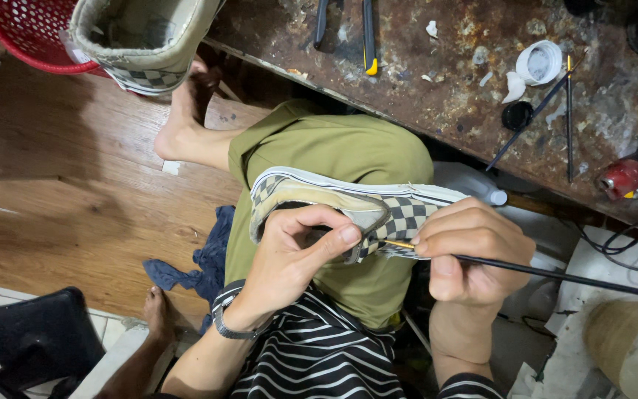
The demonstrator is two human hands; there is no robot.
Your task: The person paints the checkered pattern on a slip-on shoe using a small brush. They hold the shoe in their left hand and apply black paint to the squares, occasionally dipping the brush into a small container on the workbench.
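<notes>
checkered shoe (407, 214) between hands, brush (555, 273) touching

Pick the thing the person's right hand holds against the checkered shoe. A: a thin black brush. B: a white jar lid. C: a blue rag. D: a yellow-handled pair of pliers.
A: the right hand grips a thin black brush whose tip meets the checkered shoe, which the left hand steadies on the knee.

wooden floor (60, 177), stained workbench (437, 66), black stool (35, 336).
</notes>
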